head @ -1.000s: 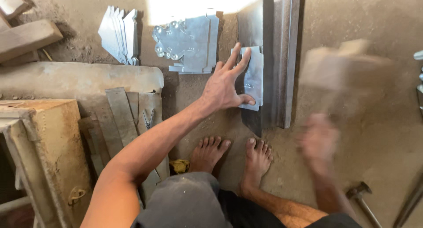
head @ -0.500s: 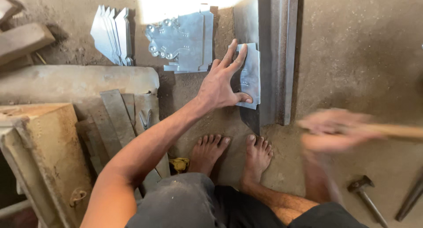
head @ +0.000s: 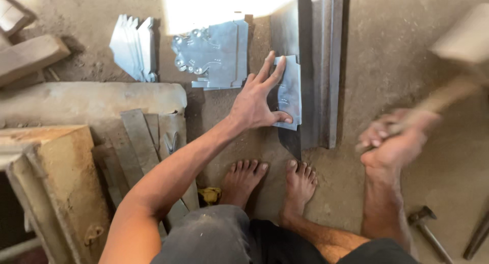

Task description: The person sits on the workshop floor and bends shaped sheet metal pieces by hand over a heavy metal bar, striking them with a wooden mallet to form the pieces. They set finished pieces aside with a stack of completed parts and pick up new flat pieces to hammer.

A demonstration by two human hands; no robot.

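While two bare feet (head: 270,182) stay planted on the dusty floor (head: 407,65), a metal hammer (head: 428,228) lies idle at the near right. Up from there, the right hand (head: 392,141) has its grip clamped tight around a wooden mallet handle (head: 438,101), the blurred pale mallet head (head: 463,40) raised at the far right. Over to the left hand (head: 257,101): fingers spread apart, palm pressed flat on a small sheet-metal piece (head: 290,90), pinning it against the long steel angle bar (head: 318,65) that runs near to far. At the near left stands a worn wooden box (head: 56,187), with flat metal strips (head: 147,141) beside it. Farther off, a stack of cut metal plates with scalloped edges (head: 211,55) rests just beyond the left hand, and a fanned bundle of more plates (head: 135,47) leans to its left.
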